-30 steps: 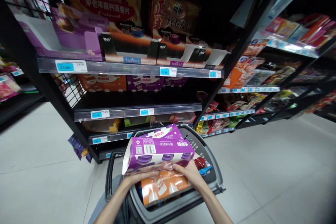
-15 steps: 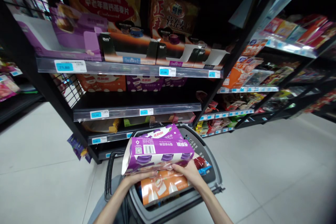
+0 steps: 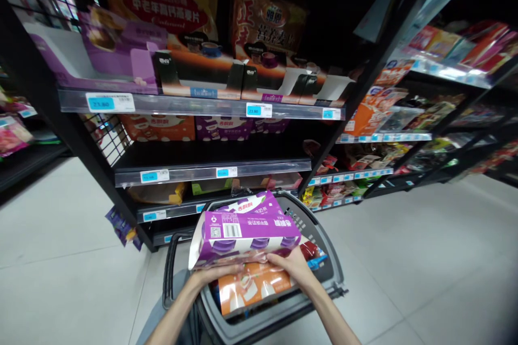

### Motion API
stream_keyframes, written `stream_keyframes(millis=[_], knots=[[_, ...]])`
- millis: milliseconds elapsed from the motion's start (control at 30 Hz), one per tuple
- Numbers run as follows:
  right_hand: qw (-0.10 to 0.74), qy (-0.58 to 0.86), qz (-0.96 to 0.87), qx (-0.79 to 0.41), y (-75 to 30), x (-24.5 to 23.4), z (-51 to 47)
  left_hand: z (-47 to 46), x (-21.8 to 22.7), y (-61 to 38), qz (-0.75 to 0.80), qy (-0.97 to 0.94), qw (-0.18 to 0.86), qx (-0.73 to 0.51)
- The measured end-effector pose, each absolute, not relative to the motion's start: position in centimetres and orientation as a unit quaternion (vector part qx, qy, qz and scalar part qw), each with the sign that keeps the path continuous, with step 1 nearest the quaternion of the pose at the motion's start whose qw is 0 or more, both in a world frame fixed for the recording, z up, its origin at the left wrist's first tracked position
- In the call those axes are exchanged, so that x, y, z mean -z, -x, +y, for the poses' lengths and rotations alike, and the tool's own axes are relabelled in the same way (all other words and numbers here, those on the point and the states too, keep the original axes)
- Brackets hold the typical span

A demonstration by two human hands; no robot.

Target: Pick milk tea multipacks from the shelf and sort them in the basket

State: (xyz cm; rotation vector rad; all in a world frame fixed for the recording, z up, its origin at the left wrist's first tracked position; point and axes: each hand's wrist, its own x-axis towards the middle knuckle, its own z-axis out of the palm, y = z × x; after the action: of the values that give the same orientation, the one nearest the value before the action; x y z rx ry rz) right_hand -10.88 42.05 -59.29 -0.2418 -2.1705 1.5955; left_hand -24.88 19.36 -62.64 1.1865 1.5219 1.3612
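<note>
The purple box (image 3: 251, 230) is over the basket (image 3: 331, 248), in both hands. Its upper face bears 香飘飘 and smaller lettering, all upside down to the wearer, with a barcode and a QR code near the left end. Just behind it a purple panel (image 3: 272, 206) shows 香飘飘 in red on white, right way up; whether it belongs to the same box I cannot tell. On the shelf (image 3: 182, 103), one bag (image 3: 162, 2) reads 雅恩, 中老年高钙燕麦片 and "Oatmeal"; the other bag (image 3: 269, 24) reads 雅恩 and 营养麦片. A price tag (image 3: 259, 110) says 23.80. The purple box's long axis runs left to right across the view, nearly level; a white flap sticks out at the left end, and a row of cup pictures faces the wearer. The left hand (image 3: 218, 274) has its fingers stretched along the lower near edge, only slightly bent, supporting the box. The right hand (image 3: 289, 263) is part closed on the near right corner, thumb against the near side; its other fingertips are hidden. In the basket an orange box (image 3: 254, 287) lies below the hands, with a red packet (image 3: 311, 250) and a blue packet (image 3: 317, 263) at its right. On the shelf stand a purple carton (image 3: 142, 67) and dark cartons (image 3: 202, 75), their fronts cut low; one level down, an orange carton (image 3: 162, 128) and purple cartons (image 3: 224, 128) also read 香飘飘.
</note>
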Motion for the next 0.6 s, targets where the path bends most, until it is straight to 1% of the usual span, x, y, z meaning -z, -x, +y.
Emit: stream_keyframes(millis=[67,167,267,433,600], knots=[[0.223,0.087,-0.785,-0.571,10.8,59.1,42.0,19.4,62.9,25.0,0.589,-0.474,0.387,-0.528],[0.226,0.091,-0.765,-0.596,10.5,59.0,42.0,19.3,63.8,25.2,0.620,-0.420,0.390,-0.536],[0.226,0.109,-0.726,-0.640,10.3,59.4,42.3,19.1,64.3,25.3,0.655,-0.402,0.358,-0.530],[0.218,0.093,-0.709,-0.664,10.6,60.3,43.0,19.1,63.0,24.9,0.646,-0.409,0.318,-0.561],[0.201,0.096,-0.715,-0.662,10.9,60.6,43.2,19.2,61.7,24.2,0.654,-0.394,0.320,-0.561]])
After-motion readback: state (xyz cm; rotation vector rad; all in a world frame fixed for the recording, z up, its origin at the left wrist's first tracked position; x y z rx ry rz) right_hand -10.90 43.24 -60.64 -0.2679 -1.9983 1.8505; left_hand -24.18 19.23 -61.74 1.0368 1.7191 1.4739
